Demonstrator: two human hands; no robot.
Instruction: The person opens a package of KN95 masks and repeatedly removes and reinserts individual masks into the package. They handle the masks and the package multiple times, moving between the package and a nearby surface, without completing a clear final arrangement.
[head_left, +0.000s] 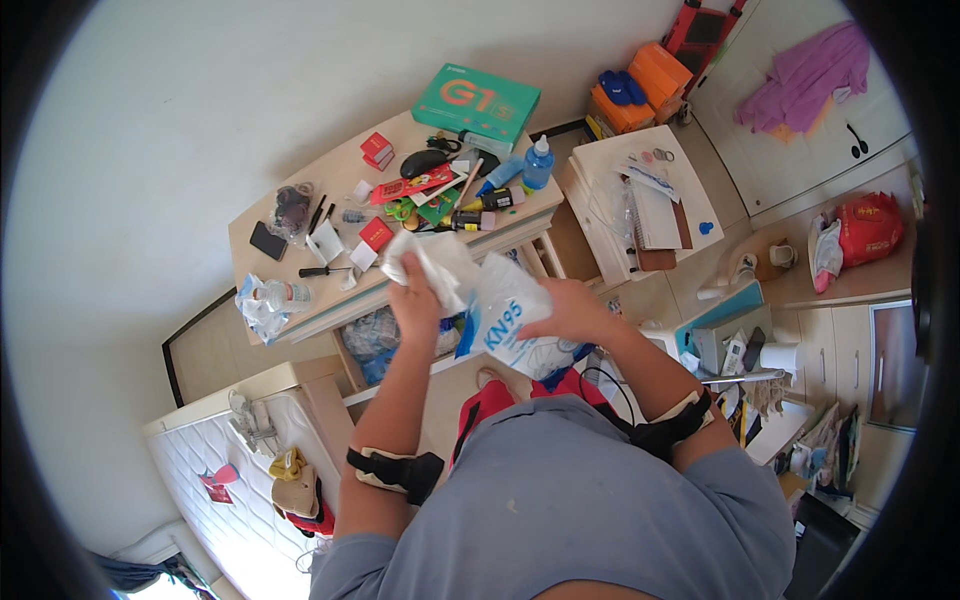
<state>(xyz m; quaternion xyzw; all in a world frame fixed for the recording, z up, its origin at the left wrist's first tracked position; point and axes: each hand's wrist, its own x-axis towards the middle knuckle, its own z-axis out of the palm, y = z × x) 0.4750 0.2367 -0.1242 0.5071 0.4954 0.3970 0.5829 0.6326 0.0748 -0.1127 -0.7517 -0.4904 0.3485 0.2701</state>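
My left hand (416, 300) grips a crumpled white plastic packet (442, 262) above the front edge of the desk. A KN95 mask bag (517, 322), white and clear with blue print, is held in my right hand (566, 311). The two items meet between my hands. Below them a drawer (360, 390) stands pulled out, with clear and blue plastic packets (371, 337) in it. On the desk (262, 217) behind lie a red box (376, 233), a screwdriver (315, 271), a black phone (268, 241) and a plastic bottle (289, 296).
A green box (476, 105), a blue squeeze bottle (538, 163), a black computer mouse (424, 163) and green scissors (400, 210) are farther back on the desk. At right, a small cabinet bears a spiral notebook (660, 217). A mattress (255, 510) lies at lower left.
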